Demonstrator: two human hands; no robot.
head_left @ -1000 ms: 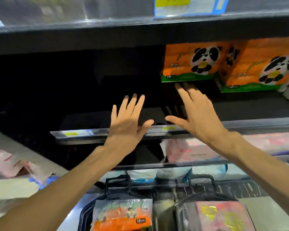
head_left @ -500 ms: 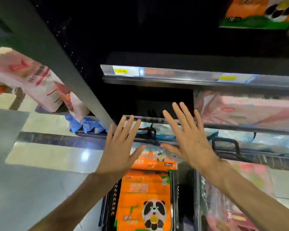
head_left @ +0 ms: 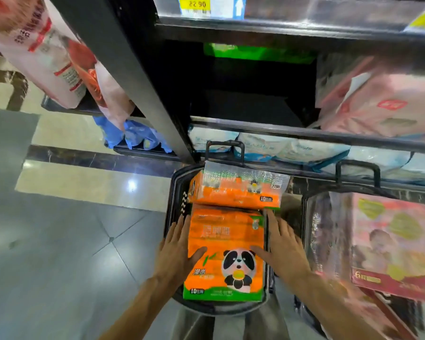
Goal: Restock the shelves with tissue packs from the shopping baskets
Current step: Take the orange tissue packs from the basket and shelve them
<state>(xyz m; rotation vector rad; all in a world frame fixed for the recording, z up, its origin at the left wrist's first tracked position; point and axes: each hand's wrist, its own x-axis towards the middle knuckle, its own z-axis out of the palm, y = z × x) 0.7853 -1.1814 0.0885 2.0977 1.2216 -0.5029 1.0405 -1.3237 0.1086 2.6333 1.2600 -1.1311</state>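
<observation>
Price tag (head_left: 197, 4) reads 22.90 (yellow).

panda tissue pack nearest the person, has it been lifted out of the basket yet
No, the panda tissue pack lies in the black basket, with the left hand and right hand against its sides.

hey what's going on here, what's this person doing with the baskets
A person is restocking tissue packs. Both hands are down in the left basket: the left hand and right hand press against opposite sides of the near orange panda pack, thumbs on top, not yet lifted. A second orange pack lies behind it. The right basket holds a pink pack.
</observation>
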